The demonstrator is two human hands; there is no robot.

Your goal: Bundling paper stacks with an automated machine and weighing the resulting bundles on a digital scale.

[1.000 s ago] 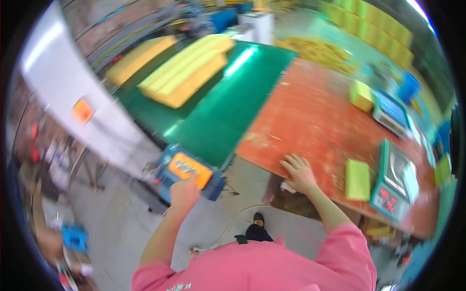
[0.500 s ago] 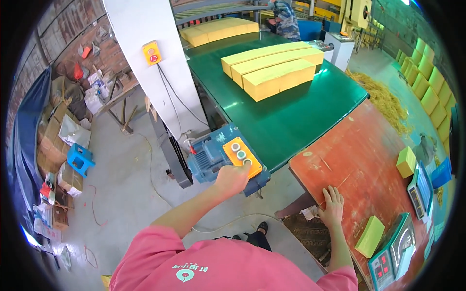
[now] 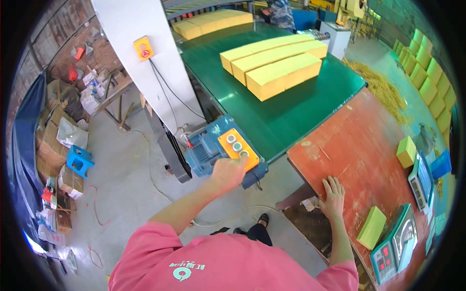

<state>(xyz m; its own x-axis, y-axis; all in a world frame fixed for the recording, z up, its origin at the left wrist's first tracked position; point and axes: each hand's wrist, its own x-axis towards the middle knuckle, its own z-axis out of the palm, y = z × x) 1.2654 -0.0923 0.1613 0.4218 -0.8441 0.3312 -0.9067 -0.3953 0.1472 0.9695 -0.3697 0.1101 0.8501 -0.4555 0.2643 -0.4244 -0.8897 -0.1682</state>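
My left hand (image 3: 229, 173) is at an orange control box (image 3: 239, 149) with three round buttons. Its index finger touches the lowest button, and the other fingers are curled in with nothing visible in them. The box sits on a blue electric motor (image 3: 206, 143) beside a green conveyor belt (image 3: 279, 119). On the belt lie three rows of yellow blocks (image 3: 284, 75), side by side. My right hand (image 3: 333, 198) rests open, fingers spread, on the left edge of a red worktable (image 3: 361, 150), holding nothing.
Two digital scales (image 3: 394, 245) (image 3: 420, 184) and two yellow-green blocks (image 3: 372, 227) (image 3: 406, 152) are on the table. A white pillar (image 3: 160, 68) carries a switch box (image 3: 143, 48). Another person (image 3: 281, 13) stands beyond the belt, near more yellow blocks (image 3: 213, 23). A blue stool (image 3: 79, 161) stands left.
The view has shifted slightly. Relative to the motor, the three rows of yellow blocks have moved a little toward the belt's near right end. Both hands keep their places.
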